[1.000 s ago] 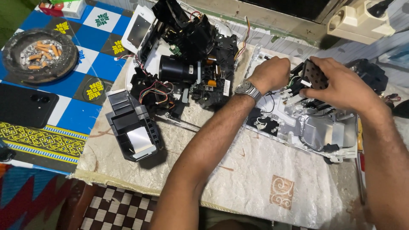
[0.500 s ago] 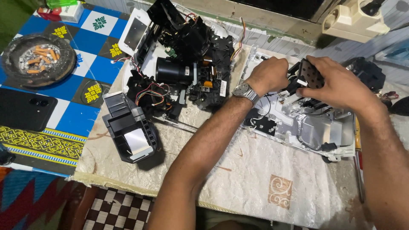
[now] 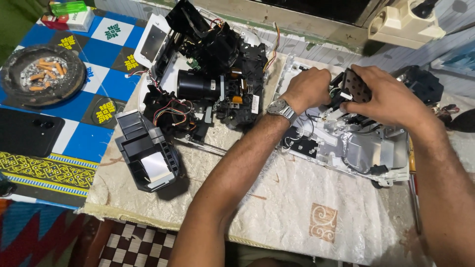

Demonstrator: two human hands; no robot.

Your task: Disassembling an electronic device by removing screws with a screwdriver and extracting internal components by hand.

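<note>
Hands at work over a dismantled machine, seen from the head camera: the left hand point(image 3: 310, 88), a metal wristwatch point(image 3: 281, 109) on its wrist, is curled down over the upper left corner of a white, opened chassis point(image 3: 356, 148), its fingers bent into the parts below so that whatever they pinch cannot be told. At 3 o'clock of it, just beside, the right hand point(image 3: 391, 96) has its fingers closed round a small black block with a perforated face point(image 3: 355, 86), thumb on the near side, the block tilted and held just above the chassis top edge. The chassis lies flat on a pale, patterned cloth point(image 3: 297, 207) covering the desk, toward 2 o'clock of the frame's centre. At 9 o'clock of the left hand, near it, sits a heap of black stripped assemblies point(image 3: 217, 64) with a dark cylinder point(image 3: 195, 85) and coloured wires point(image 3: 170, 111). At 7 o'clock of that heap, a black tray-like housing with a white ribbon point(image 3: 148, 158) rests at the cloth's left edge. Well apart, at 9 to 10 o'clock of the frame, a blue-and-white chequered cover point(image 3: 79, 143) bears a round ashtray with cigarette ends point(image 3: 42, 79) and a black phone point(image 3: 29, 132). At 1 o'clock, a cream plug strip point(image 3: 405, 24) sits on the sill.
</note>
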